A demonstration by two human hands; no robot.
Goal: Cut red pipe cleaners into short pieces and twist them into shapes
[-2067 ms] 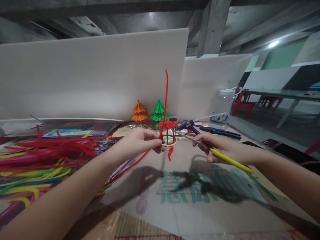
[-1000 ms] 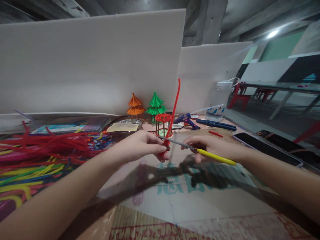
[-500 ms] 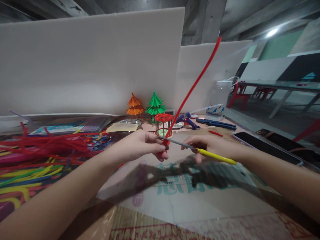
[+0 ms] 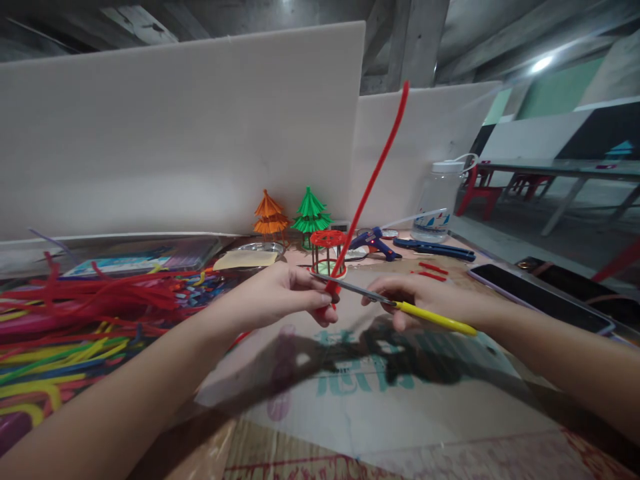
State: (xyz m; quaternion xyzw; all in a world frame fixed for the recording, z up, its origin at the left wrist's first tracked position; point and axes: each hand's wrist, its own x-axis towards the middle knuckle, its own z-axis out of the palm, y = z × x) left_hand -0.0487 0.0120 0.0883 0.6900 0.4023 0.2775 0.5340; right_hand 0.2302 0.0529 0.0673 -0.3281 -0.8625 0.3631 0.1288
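My left hand [image 4: 280, 297] is closed in a pinch on a long red pipe cleaner [image 4: 374, 180], which rises up and to the right with a bent upper end. My right hand [image 4: 430, 297] holds yellow-handled scissors [image 4: 435, 319], seen nearly edge-on. Their thin metal blades cross the pipe cleaner just by my left fingertips; whether they are parted I cannot tell. Just behind my hands stands a small red pavilion frame [image 4: 329, 239] with dark posts and a pale green base. Short cut red pieces [image 4: 433, 268] lie beyond my right hand.
Bundles of coloured pipe cleaners [image 4: 60, 347] cover the left side. Behind are an orange pagoda [image 4: 271, 217], a green pagoda [image 4: 310, 213], a blue glue gun [image 4: 375, 241], a blue cutter knife [image 4: 434, 249] and a clear bottle [image 4: 433, 207]. At right lies a phone [image 4: 540, 300].
One more short red piece lies by the first beyond my right hand. The pipe cleaner's upper tip has shifted left and slightly down. Both hands stay almost in place.
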